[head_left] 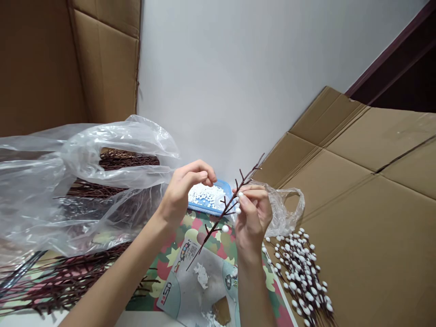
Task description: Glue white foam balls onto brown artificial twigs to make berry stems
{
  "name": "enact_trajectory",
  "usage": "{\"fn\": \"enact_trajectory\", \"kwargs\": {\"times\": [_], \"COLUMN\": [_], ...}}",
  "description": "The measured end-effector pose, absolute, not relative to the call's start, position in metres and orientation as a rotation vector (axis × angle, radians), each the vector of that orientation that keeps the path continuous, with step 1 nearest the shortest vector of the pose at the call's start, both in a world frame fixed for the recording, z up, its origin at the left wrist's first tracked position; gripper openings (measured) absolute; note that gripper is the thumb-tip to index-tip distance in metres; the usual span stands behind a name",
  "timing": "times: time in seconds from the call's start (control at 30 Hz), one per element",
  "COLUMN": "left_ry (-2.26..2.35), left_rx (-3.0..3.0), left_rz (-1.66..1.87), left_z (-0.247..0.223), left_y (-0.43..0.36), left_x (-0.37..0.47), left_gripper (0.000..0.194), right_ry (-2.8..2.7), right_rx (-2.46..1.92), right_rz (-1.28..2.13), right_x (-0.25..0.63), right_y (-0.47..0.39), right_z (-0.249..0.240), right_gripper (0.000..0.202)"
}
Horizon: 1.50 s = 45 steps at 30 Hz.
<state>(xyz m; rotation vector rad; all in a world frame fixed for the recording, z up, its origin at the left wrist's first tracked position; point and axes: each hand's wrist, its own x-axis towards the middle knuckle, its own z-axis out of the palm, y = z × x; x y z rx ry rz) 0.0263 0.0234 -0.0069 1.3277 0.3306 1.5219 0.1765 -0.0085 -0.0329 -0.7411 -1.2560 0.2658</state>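
My right hand (254,213) pinches a brown artificial twig (223,212), which slants across in front of it. Several white foam balls sit on the twig's side, one of them a white ball (225,228) low on a short branch; others are close to my right thumb. To the left, my left hand (190,186) is raised with fingers curled and thumb near the fingertips; whatever it pinches, if anything, is hidden. Just behind both hands lies a blue tray (223,184) of small white balls (206,195). Below the twig is a sheet (190,290) with white paste (201,275) on it.
Bare brown twigs (68,277) lie at left under a clear plastic bag (136,222) holding more. Twigs covered in white balls (303,268) lie at right. A clear bag (289,211) and cardboard (368,236) stand beside the patterned tabletop (163,256). A brown piece (222,311) rests on the sheet.
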Motion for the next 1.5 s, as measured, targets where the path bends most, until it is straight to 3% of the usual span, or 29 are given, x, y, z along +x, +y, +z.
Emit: {"fn": "enact_trajectory", "kwargs": {"times": [0.07,0.23,0.4,0.53,0.63,0.7,0.83,0.97,1.13,1.3,1.4,1.5], "left_ry": [0.357,0.405,0.48,0.557,0.558,0.558,0.547,0.515,0.442,0.375,0.304,0.239], "left_rx": [1.337,1.443,1.626,1.626,1.556,1.52,1.464,1.435,1.334,1.238,1.226,1.203], "left_rz": [1.535,1.518,1.42,1.474,1.533,1.569,1.626,1.584,1.488,1.317,1.187,1.115], "left_z": [-0.008,-0.013,-0.01,-0.007,-0.007,-0.007,-0.005,-0.003,-0.002,-0.002,-0.004,-0.006], "left_y": [0.025,0.029,0.023,0.018,0.022,0.028,0.034,0.032,0.029,0.024,0.019,0.014], "left_x": [0.028,0.031,0.039,0.04,0.03,0.021,0.01,0.009,0.013,0.023,0.03,0.035], "left_gripper": [0.014,0.028,0.012,0.011,0.01,0.01,0.01,0.011,0.012,0.017,0.02,0.021], "right_ry": [-1.296,-1.388,-1.467,-1.541,-1.599,-1.866,-2.091,-2.131,-2.028,-1.767,-1.35,-1.241], "right_rx": [-0.765,-0.806,-0.877,-0.925,-1.324,-1.896,-2.181,-2.266,-2.01,-1.568,-0.902,-0.587], "right_rz": [0.254,0.207,0.167,0.101,0.0,0.023,0.246,0.358,0.378,0.271,0.33,0.424], "right_x": [0.175,0.168,0.163,0.176,0.198,0.21,0.214,0.205,0.205,0.201,0.185,0.167], "right_y": [-0.01,-0.011,-0.016,-0.009,0.022,0.054,0.111,0.132,0.127,0.077,0.029,-0.007], "right_z": [-0.034,-0.038,-0.04,-0.041,-0.048,-0.061,-0.099,-0.126,-0.115,-0.063,-0.03,-0.012], "right_gripper": [0.008,0.008,0.009,0.007,0.025,0.035,0.021,0.032,0.024,0.02,0.009,0.009]}}
